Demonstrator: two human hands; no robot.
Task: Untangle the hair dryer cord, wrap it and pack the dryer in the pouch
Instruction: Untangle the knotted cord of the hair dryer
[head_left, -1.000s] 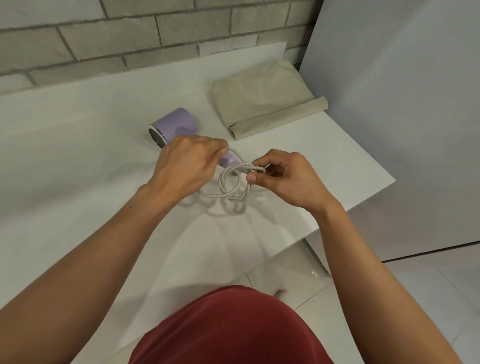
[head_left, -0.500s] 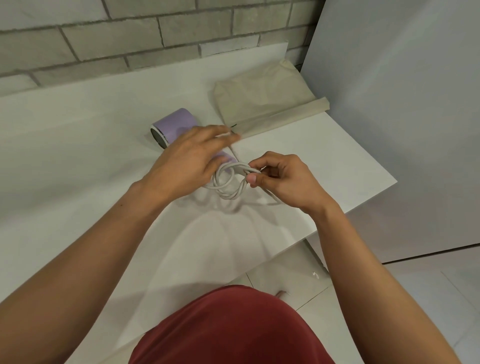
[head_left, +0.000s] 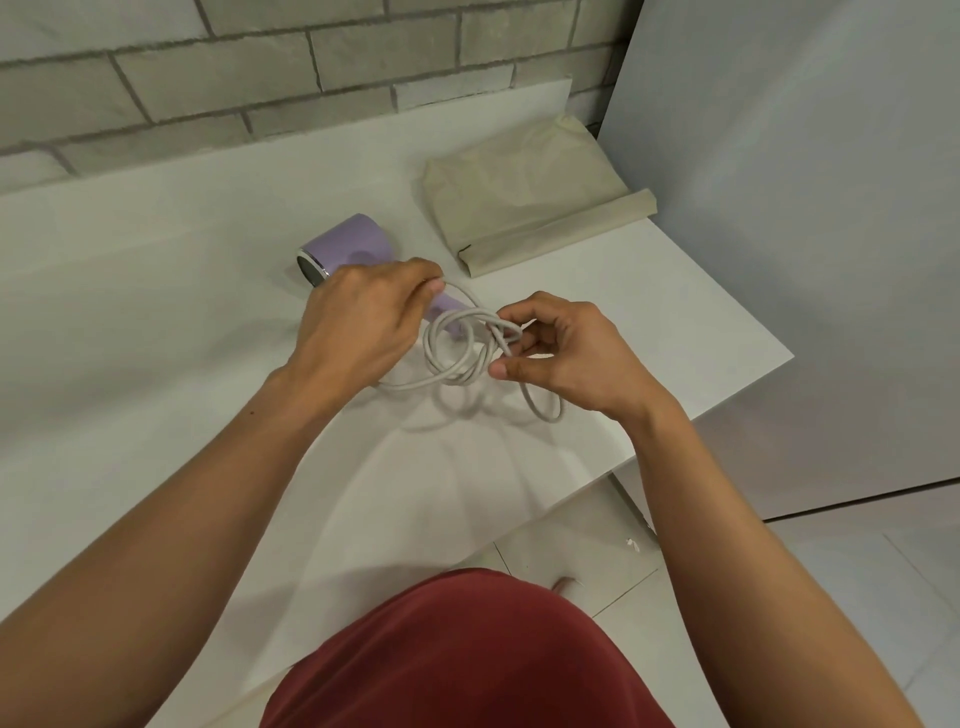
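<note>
A lilac hair dryer (head_left: 347, 244) lies on its side on the white counter (head_left: 156, 312), its handle partly hidden under my left hand. Its pale grey cord (head_left: 453, 358) forms a small coil of loops between my hands, with one loop trailing toward the counter's right front. My left hand (head_left: 358, 322) pinches a strand of the cord near the dryer's handle. My right hand (head_left: 561, 353) holds the coil's right side between curled fingers and thumb. The beige fabric pouch (head_left: 524, 192) lies flat behind the hands, apart from the dryer.
A grey brick wall (head_left: 260, 78) runs behind the counter. A plain grey panel (head_left: 805, 208) stands to the right. The counter's right corner (head_left: 779, 358) sits just beyond my right hand, with tiled floor (head_left: 831, 571) below.
My left hand, stretched open over the coil half a second ago, has drawn back and now pinches a cord strand. A loop has spread out below my right hand.
</note>
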